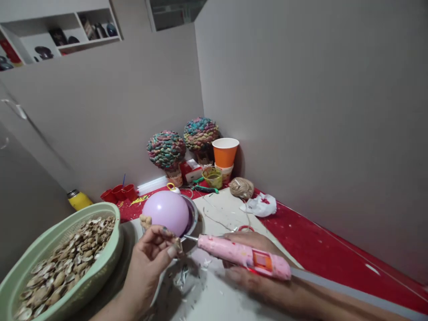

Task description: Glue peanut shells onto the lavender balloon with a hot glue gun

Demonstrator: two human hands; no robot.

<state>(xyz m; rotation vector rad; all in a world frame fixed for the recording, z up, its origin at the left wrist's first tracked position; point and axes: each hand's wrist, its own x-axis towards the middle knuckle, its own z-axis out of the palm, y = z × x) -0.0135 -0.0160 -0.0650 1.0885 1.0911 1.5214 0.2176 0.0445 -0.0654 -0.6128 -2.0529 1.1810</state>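
Observation:
My left hand (152, 258) pinches a small peanut shell (179, 246) between thumb and fingertips, just in front of a lilac balloon (166, 213). The balloon rests in a metal bowl (193, 218), and a few shells (146, 221) sit at its left side. Wrapped round a pink glue gun (230, 250) is my right hand (250, 267); the gun's metal tip points left, close to the shell. A glue stick runs out of the gun's back end. At the left stands a green basket (115, 249) full of shells.
Two balls covered in coloured shells (166, 150) stand on cups at the back, beside an orange cup (225, 155). Twine (241, 188), a white plastic bag (261, 205), green-handled pliers (205, 189), red cups (118, 192) and a yellow bottle (79, 200) lie around the white board (222, 211).

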